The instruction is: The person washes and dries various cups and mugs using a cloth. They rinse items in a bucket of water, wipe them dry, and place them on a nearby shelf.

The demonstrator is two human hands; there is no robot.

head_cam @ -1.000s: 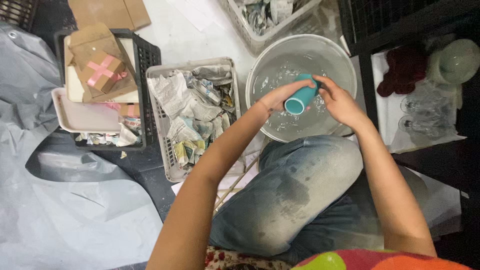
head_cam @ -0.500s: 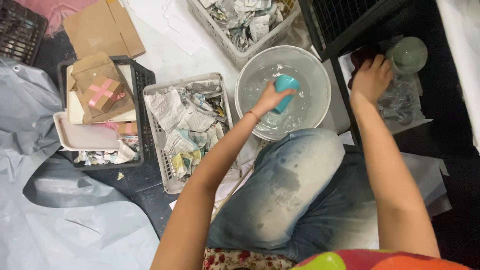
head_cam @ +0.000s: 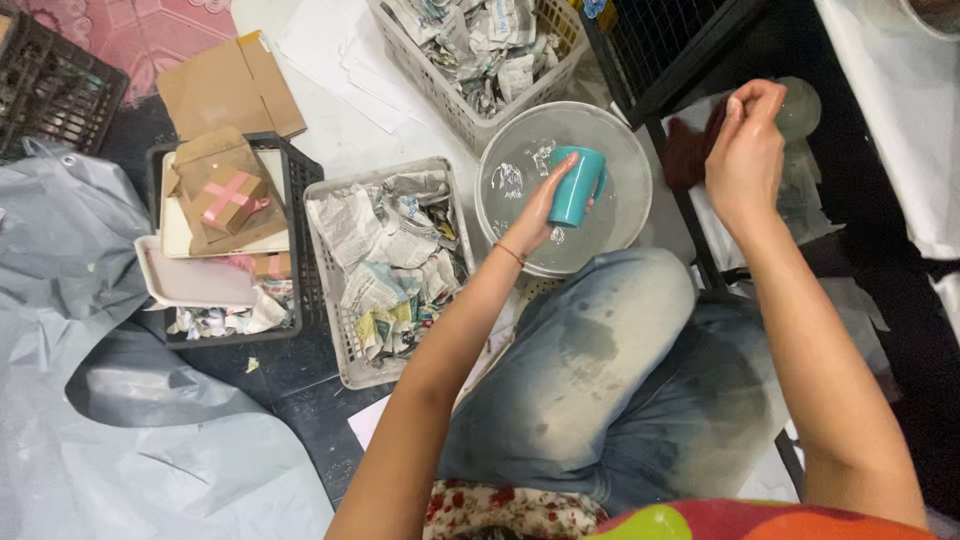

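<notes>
Left hand grips a teal cup above the water basin beneath it; right hand, off to its right, pinches a dark red cloth beside a glass.

Both hands outstretched, fingers closed
</notes>
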